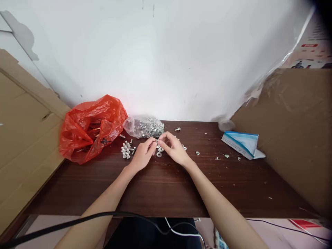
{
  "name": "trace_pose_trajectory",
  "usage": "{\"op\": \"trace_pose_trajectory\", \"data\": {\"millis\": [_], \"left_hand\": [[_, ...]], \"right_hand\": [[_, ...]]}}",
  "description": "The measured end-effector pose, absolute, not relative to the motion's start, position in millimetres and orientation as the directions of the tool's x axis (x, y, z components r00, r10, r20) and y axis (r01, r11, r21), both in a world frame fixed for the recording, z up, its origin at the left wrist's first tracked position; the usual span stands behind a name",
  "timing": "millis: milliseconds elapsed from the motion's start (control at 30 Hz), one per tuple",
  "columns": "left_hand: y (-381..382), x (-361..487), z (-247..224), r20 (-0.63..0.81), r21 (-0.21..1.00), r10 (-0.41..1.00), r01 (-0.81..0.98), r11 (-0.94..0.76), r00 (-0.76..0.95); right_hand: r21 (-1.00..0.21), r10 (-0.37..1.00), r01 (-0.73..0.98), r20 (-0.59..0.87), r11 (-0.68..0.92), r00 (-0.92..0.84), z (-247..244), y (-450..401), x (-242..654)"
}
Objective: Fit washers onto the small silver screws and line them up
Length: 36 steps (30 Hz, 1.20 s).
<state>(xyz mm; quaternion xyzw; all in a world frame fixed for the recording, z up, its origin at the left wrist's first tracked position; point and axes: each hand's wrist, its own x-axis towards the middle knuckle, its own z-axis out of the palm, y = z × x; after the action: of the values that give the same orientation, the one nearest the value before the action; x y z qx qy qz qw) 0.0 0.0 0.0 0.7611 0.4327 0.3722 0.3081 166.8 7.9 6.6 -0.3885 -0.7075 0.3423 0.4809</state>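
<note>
My left hand (145, 152) and my right hand (174, 148) meet near the middle of the brown table, fingertips pinched together around a small metal piece (157, 141), mostly hidden by the fingers. Flat washers (159, 154) lie just below and between the hands. To the left of my left hand stands a tight group of bolts (126, 150), with a few loose bolts beside it. Behind the hands rests a clear plastic bag (149, 127) full of small metal parts.
An open red plastic bag (95, 128) sits at the left by a cardboard wall (26, 121). One bolt (177, 129) and a nut (197, 153) lie loose. At the right is a blue and white packet (241, 143). A black cable (98, 215) crosses the front edge.
</note>
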Motion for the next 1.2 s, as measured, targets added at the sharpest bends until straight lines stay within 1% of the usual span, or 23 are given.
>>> {"op": "trace_pose_trajectory", "data": {"millis": [67, 100, 167, 267, 300, 367, 467, 567, 633, 800, 967, 1100, 1200], "left_hand": [[0, 0, 0, 0.297, 0.796, 0.894, 0.429, -0.426, 0.337], [0, 0, -1, 0.292, 0.794, 0.894, 0.435, -0.425, 0.339], [0, 1, -1, 0.282, 0.783, 0.890, 0.451, -0.429, 0.357], [0, 1, -2, 0.281, 0.770, 0.883, 0.461, -0.442, 0.377], [0, 0, -2, 0.286, 0.771, 0.883, 0.458, -0.442, 0.372], [1, 0, -2, 0.295, 0.777, 0.888, 0.453, -0.438, 0.352], [2, -1, -2, 0.294, 0.775, 0.894, 0.462, -0.430, 0.338], [1, -1, -2, 0.288, 0.759, 0.885, 0.476, -0.444, 0.366], [1, -1, -2, 0.294, 0.756, 0.883, 0.476, -0.449, 0.367], [3, -2, -4, 0.302, 0.769, 0.892, 0.467, -0.436, 0.336], [5, -1, -6, 0.317, 0.756, 0.893, 0.484, -0.441, 0.318], [7, -1, -8, 0.331, 0.791, 0.908, 0.449, -0.415, 0.257], [9, -1, -8, 0.330, 0.819, 0.916, 0.414, -0.398, 0.228]], "right_hand": [[-0.879, 0.882, 0.123, 0.437, 0.461, -0.178, 7, 10, 171], [-0.890, 0.893, 0.108, 0.427, 0.443, -0.145, 7, 11, 173], [-0.905, 0.915, 0.155, 0.377, 0.397, -0.143, 7, 12, 174], [-0.885, 0.919, 0.281, 0.307, 0.371, -0.248, 7, 11, 172], [-0.877, 0.912, 0.295, 0.303, 0.380, -0.275, 8, 10, 171], [-0.881, 0.901, 0.251, 0.329, 0.400, -0.283, 8, 10, 170], [-0.909, 0.907, 0.149, 0.350, 0.389, -0.233, 8, 10, 171], [-0.917, 0.923, 0.204, 0.289, 0.343, -0.256, 6, 12, 172], [-0.908, 0.914, 0.227, 0.281, 0.352, -0.292, 4, 14, 172], [-0.908, 0.898, 0.129, 0.356, 0.398, -0.259, 4, 16, 172], [-0.913, 0.908, 0.174, 0.316, 0.370, -0.274, 1, 17, 171], [-0.930, 0.905, 0.073, 0.329, 0.360, -0.270, -3, 19, 170], [-0.930, 0.903, 0.050, 0.339, 0.364, -0.265, -4, 19, 168]]}}
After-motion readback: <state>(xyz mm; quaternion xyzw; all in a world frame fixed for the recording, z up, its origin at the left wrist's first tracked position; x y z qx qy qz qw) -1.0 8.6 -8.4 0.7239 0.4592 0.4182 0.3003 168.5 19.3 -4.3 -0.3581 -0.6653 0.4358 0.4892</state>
